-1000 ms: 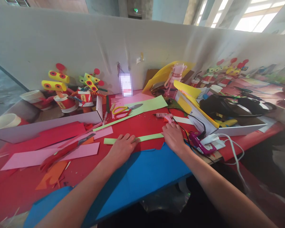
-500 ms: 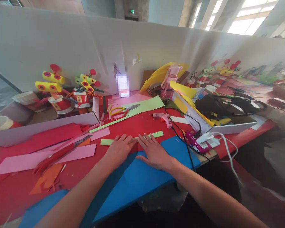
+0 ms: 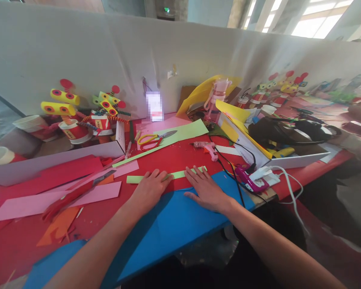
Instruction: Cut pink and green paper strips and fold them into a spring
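Note:
A light green paper strip (image 3: 179,175) lies crosswise on the red table covering, just beyond a blue sheet (image 3: 168,224). My left hand (image 3: 152,186) rests on the strip left of its middle, fingers bent over it and pressed together; whether it pinches the paper is hard to see. Flat on the strip's right part lies my right hand (image 3: 206,188), its fingers stretched out and the thumb apart over the blue sheet. Beyond the hands, scissors with yellow and red handles (image 3: 152,140) sit partly on a larger green sheet (image 3: 188,131).
A pink glue gun (image 3: 207,149) with a black cable lies right of centre, near a purple power strip (image 3: 249,178). Red scissors (image 3: 72,196) and pink paper lie left. Behind stand paper-cup figures (image 3: 74,130), a lit phone (image 3: 155,105) and an open box (image 3: 301,158).
My right hand has slid to the right along the green strip, baring more of its middle. My left hand stays at nearly the same place.

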Demonstrator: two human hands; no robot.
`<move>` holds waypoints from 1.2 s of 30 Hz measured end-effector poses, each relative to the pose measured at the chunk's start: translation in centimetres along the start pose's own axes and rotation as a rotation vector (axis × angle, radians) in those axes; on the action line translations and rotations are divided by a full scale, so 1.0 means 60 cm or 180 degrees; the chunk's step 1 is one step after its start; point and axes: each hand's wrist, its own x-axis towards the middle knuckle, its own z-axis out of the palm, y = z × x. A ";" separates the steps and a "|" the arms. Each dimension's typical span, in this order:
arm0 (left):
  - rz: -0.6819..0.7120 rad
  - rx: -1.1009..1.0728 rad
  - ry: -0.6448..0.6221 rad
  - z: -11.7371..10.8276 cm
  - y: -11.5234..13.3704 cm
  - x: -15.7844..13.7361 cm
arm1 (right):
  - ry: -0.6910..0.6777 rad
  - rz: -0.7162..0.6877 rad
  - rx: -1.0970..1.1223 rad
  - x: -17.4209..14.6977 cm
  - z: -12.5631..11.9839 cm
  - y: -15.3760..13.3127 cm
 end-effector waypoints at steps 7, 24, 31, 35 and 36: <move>-0.0019 -0.0079 -0.0004 0.004 -0.002 0.000 | 0.0138 0.0165 -0.0216 -0.032 0.002 0.048; -0.0163 -0.0702 0.0473 -0.015 -0.062 -0.024 | -0.0015 -0.0722 0.0363 0.112 0.028 -0.054; -0.0675 -0.1601 0.0055 -0.001 -0.137 -0.051 | 0.0102 -0.0542 0.0033 0.099 0.038 -0.042; -0.0469 -0.1620 0.0426 0.014 -0.100 -0.030 | 0.0306 -0.0377 0.0176 0.103 0.016 -0.043; -0.0460 -0.1480 0.0645 0.016 -0.089 -0.024 | 0.0439 -0.0348 0.0207 0.105 0.009 -0.045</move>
